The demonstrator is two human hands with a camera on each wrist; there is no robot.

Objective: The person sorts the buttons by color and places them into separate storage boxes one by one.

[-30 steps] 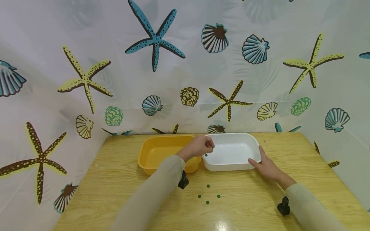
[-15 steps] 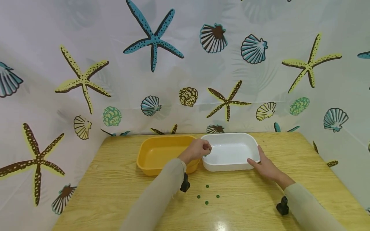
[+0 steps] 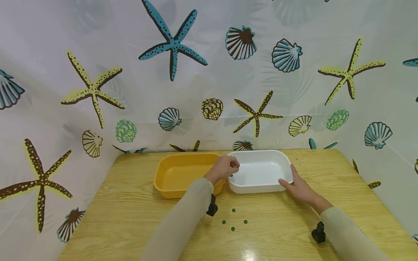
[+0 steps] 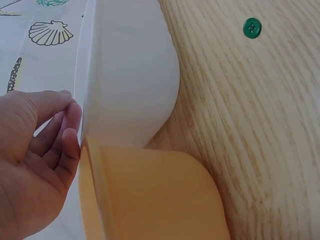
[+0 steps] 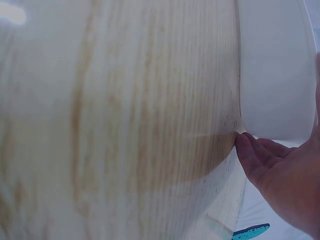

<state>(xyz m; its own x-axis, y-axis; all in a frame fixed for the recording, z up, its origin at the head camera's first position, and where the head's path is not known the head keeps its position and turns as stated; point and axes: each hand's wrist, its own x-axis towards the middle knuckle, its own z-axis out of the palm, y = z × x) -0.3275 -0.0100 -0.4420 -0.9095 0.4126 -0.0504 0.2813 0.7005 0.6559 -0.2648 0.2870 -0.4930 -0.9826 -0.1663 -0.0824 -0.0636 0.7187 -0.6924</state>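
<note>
Over the left side of a white plastic tub (image 3: 254,189), my left hand (image 3: 223,168) pinches thumb and fingers together. A tiny dark edge at its fingertips looks like a button; in the left wrist view the curled fingers hide it. One green button (image 3: 232,175) shows inside the tub, just below that hand. My right hand (image 3: 303,188) grips the tub's right end, thumb at the front rim and fingers along the outer side. In the right wrist view its fingertips (image 5: 242,142) are at the tub's lower corner. Several loose green buttons, one a four-hole button (image 4: 252,28), lie on the table.
A yellow tub (image 3: 166,193) stands against the left end of the white one, partly under my left forearm. Both tubs sit toward the back of the wooden table (image 3: 130,217). A curtain (image 3: 209,83) with shells and starfish hangs behind and at both sides.
My left hand dips slightly toward the white tub and rises a little again, staying over its left side. The right hand keeps its hold. The view has drifted slightly.
</note>
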